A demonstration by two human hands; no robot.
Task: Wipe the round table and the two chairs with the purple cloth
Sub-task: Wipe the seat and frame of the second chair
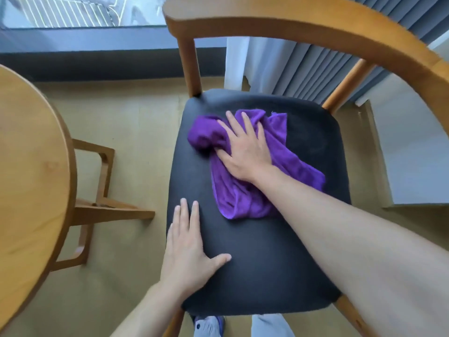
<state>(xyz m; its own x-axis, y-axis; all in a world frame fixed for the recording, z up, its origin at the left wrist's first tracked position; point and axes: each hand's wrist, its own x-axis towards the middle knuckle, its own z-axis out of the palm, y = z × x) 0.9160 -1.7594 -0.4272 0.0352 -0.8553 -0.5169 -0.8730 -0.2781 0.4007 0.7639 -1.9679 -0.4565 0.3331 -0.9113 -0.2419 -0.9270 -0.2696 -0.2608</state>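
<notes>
landmark: the black padded seat [267, 251] of a wooden chair with a curved backrest [315, 23], seen from above.
cloth: a crumpled purple microfibre cloth [245, 198] lies on the far half of the seat, bunched into a thick roll at its left end and spread flatter toward the near right.
right hand: the right hand [245, 152] lies palm down on top of the cloth, fingers straight and fanned out, thumb along the cloth's left fold; it presses the cloth to the seat rather than clutching it.
left hand: the left hand [192, 254] rests flat on the near left edge of the seat, fingers straight, thumb spread to the right; it holds nothing and is apart from the cloth.
table: a round light-wood table [29, 166] stands to the left of the seat, apart from it, with its wooden base [102, 207] showing on the floor beneath.
floor: a tan floor [136, 122] runs between the seat and the table.
beyond the seat: grey pleated curtains [313, 66] and a white sheer panel [237, 62] hang behind the chair back.
near edge: a shoe [209, 327] and a light trouser leg [272, 327] show just below the seat.
</notes>
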